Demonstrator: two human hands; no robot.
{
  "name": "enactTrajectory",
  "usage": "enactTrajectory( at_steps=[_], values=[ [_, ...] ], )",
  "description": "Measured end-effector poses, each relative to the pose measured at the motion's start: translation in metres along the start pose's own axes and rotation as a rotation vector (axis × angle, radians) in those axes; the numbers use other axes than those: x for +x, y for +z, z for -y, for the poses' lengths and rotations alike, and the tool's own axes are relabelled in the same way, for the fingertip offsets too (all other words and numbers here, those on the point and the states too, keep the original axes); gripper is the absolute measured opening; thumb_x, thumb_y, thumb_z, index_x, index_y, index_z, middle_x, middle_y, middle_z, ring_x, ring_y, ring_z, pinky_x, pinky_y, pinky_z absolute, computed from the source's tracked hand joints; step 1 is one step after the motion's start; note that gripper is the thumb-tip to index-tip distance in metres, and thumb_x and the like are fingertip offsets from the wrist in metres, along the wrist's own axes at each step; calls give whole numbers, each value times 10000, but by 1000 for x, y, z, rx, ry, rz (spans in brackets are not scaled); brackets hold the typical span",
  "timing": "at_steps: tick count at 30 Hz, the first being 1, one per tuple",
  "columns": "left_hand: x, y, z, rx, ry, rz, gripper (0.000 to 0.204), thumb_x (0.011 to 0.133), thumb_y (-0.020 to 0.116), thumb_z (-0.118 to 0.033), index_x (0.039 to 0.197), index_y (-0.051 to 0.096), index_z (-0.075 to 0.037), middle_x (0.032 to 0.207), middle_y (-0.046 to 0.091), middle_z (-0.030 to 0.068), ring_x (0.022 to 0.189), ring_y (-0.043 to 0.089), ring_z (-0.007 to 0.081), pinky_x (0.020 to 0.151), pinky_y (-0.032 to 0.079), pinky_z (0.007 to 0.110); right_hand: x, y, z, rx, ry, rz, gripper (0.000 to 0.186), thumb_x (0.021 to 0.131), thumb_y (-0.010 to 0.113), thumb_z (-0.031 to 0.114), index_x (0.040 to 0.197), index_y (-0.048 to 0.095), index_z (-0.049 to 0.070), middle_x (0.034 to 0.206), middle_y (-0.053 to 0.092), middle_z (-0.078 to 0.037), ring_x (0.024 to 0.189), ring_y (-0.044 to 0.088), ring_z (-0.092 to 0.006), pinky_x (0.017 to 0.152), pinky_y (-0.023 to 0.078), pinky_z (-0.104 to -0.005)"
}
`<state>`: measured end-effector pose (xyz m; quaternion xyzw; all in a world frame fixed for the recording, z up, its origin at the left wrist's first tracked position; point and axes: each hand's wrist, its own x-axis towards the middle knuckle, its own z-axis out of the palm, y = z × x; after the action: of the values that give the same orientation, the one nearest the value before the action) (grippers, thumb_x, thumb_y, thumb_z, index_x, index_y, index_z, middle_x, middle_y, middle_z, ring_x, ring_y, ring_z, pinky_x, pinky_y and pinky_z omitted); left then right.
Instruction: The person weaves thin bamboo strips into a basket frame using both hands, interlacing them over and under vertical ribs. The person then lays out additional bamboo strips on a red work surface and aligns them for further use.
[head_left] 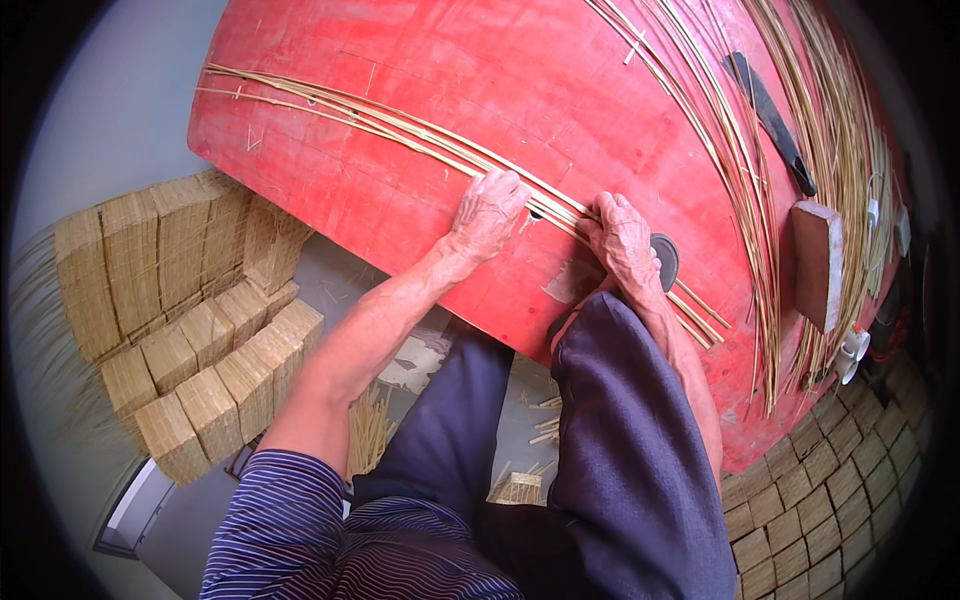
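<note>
A small bunch of long, thin bamboo strips point(400, 125) lies slantwise across the red board point(420, 45), from its far left edge toward its right side. My left hand point(490, 212) is closed around the strips near their middle, knuckles up. A little to the right, my right hand point(622, 238) pinches the same bunch, its fingertips bent over the strips. The cut-looking ends of the strips point(712, 330) stick out beyond my right wrist. Beside that wrist is a dark round disc point(664, 262), partly covered by my arm.
More loose strips point(735, 170) and a thick bundle point(835, 130) lie along the board's right side. Between them are a dark flat blade point(772, 120) and a brownish block point(818, 265). Tied blocks of cut strips point(180, 250) are stacked at left, others point(830, 490) at lower right.
</note>
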<state>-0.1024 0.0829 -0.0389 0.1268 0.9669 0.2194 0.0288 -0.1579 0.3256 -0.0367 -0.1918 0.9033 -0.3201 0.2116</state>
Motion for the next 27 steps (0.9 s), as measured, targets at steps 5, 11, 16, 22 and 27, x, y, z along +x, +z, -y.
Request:
enactTrajectory(
  at_steps=[5,11,16,22,27],
  values=[
    [7,-7,3,16,104,114,131,864,552,-121,973,602,-67,944,558,101,933,561,297,801,451,430,1,0,0,-28,32,23,268,808,743,172,963,565,43,919,618,-198,888,627,-419,731,498,-516],
    [6,-10,10,-27,191,117,203,849,545,-102,1039,610,-69,972,559,106,936,562,297,810,466,416,2,1,-4,-10,-11,31,276,804,749,169,961,562,41,922,621,-199,882,628,-420,726,497,-518],
    [8,-13,10,-21,238,108,209,835,546,-101,1035,593,-63,944,547,115,934,559,304,802,462,418,3,-2,-2,-10,22,36,282,792,765,167,949,567,42,924,634,-189,890,635,-413,726,498,-514],
    [15,-14,15,5,305,141,157,821,550,-121,966,572,-65,924,540,122,923,555,311,791,457,428,4,0,1,-19,36,28,280,789,766,179,946,577,45,926,640,-181,901,638,-403,738,498,-510],
    [21,-12,13,40,362,204,122,839,554,-136,939,581,-73,926,551,127,903,577,321,770,467,434,1,-1,-1,-22,43,16,276,791,762,190,957,592,51,929,645,-176,909,639,-397,748,498,-502]
  ],
)
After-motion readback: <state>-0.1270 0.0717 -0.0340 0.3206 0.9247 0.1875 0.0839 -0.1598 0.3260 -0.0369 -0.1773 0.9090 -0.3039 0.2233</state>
